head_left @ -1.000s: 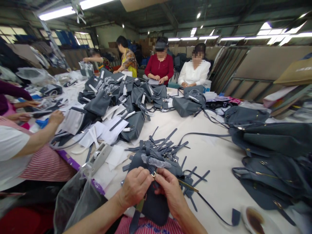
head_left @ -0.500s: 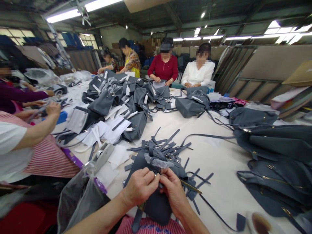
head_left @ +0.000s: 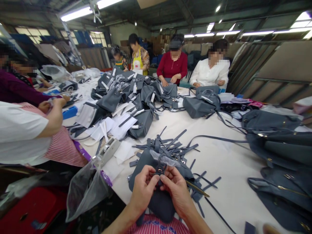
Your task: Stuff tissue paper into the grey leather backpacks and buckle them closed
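Note:
Both my hands work close together over a dark blue-grey bag [head_left: 161, 206] at the table's near edge. My left hand [head_left: 145, 187] is closed, its thumb and fingers pinching a dark strap just below a small metal buckle [head_left: 160, 170]. From the other side my right hand [head_left: 175, 186] pinches the same strap, thumb tips nearly touching. Clear plastic wrap [head_left: 165, 159] lies around the bag's handle, just beyond my fingers. Loose short straps [head_left: 172, 146] with buckles are heaped behind the bag. What sits between the fingertips is partly hidden.
A large pile of grey bags [head_left: 109, 100] and white paper [head_left: 125, 125] covers the far left. More bags [head_left: 280, 146] lie at right. A tape dispenser [head_left: 108, 151] and plastic bag [head_left: 85, 191] are at the left edge. Co-workers [head_left: 172, 65] stand around the table.
The view has shifted, so the scene sits further right. My hands have turned and drawn slightly apart, uncovering the buckle. The co-worker at left has lowered a hand.

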`<state>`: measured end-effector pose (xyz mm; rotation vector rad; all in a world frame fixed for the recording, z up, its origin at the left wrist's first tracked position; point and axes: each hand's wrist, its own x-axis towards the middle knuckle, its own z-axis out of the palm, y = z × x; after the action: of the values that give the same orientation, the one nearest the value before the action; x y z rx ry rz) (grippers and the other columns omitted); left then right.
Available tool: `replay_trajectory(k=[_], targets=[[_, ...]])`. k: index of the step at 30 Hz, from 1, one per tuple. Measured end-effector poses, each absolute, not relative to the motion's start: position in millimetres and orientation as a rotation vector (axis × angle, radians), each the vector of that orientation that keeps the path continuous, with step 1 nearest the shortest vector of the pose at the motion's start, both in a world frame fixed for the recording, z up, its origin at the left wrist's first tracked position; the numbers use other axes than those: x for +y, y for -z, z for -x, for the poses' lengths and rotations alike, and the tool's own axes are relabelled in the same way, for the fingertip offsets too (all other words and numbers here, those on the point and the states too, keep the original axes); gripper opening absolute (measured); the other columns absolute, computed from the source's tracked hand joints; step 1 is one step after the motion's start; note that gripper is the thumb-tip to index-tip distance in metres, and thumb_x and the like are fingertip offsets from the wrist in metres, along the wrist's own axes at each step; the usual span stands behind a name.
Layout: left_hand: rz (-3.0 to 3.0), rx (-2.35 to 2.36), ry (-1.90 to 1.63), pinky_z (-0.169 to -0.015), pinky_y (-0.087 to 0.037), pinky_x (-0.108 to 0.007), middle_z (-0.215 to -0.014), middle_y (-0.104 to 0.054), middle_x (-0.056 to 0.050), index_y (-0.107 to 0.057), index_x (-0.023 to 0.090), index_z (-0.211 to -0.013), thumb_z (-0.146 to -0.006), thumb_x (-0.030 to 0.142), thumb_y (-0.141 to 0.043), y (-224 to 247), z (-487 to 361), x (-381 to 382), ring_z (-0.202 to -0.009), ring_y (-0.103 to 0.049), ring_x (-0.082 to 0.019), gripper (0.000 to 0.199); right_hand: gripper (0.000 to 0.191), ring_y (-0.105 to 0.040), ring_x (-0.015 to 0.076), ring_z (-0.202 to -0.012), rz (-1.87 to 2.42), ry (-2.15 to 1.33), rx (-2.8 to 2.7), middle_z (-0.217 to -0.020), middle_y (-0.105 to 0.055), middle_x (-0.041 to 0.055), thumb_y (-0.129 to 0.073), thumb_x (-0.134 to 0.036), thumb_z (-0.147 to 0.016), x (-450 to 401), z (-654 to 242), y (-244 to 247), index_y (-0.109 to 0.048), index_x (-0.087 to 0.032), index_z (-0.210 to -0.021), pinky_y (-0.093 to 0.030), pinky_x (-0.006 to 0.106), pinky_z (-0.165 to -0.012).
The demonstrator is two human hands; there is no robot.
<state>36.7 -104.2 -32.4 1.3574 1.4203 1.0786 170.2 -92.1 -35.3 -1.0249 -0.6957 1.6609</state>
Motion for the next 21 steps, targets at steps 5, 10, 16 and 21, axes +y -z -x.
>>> replay_trajectory(k=[5,10,16,21], targets=[[-1.748,1.551,-1.223,-0.065,-0.046,-0.024,-0.075,-0.061,-0.001,-0.061,0.020,-0.084,-0.085,0.019,-0.054,28.7,-35.2,-103.2,-0.070,-0.059,-0.015,0.008,0.037,-0.055,0.0088,-0.061,1.070,-1.624,-0.793,-0.074,-0.061,-0.0028,-0.082,-0.038,-0.064,-91.9,-169.2,37.6,-0.062,-0.019,-0.088,-0.048,0.015,-0.045],[-1.811,1.491,-1.269,-0.063,-0.046,-0.022,-0.074,-0.061,0.000,-0.064,0.020,-0.082,-0.086,0.014,-0.051,24.9,-37.8,-98.4,-0.067,-0.058,-0.013,0.014,0.040,-0.051,0.0085,-0.056,1.124,-1.577,-0.756,-0.065,-0.054,-0.0062,-0.086,-0.039,-0.057,-94.2,-168.6,40.2,-0.057,-0.019,-0.077,-0.048,0.017,-0.044],[-1.879,1.381,-1.230,-0.062,-0.044,-0.023,-0.069,-0.056,0.000,-0.060,0.019,-0.075,-0.088,0.017,-0.048,27.4,-34.4,-97.1,-0.067,-0.057,-0.013,0.018,0.037,-0.052,0.0089,-0.059,1.137,-1.570,-0.697,-0.071,-0.055,-0.0051,-0.085,-0.037,-0.058,-97.8,-169.7,40.4,-0.059,-0.020,-0.078,-0.051,0.018,-0.048],[-1.686,1.402,-1.210,-0.058,-0.042,-0.022,-0.067,-0.056,0.001,-0.057,0.019,-0.073,-0.084,0.016,-0.050,25.0,-37.3,-96.6,-0.061,-0.054,-0.012,0.013,0.036,-0.056,0.0098,-0.060,1.143,-1.554,-0.698,-0.077,-0.060,-0.0037,-0.085,-0.036,-0.057,-98.5,-168.5,37.7,-0.061,-0.020,-0.079,-0.051,0.020,-0.052]])
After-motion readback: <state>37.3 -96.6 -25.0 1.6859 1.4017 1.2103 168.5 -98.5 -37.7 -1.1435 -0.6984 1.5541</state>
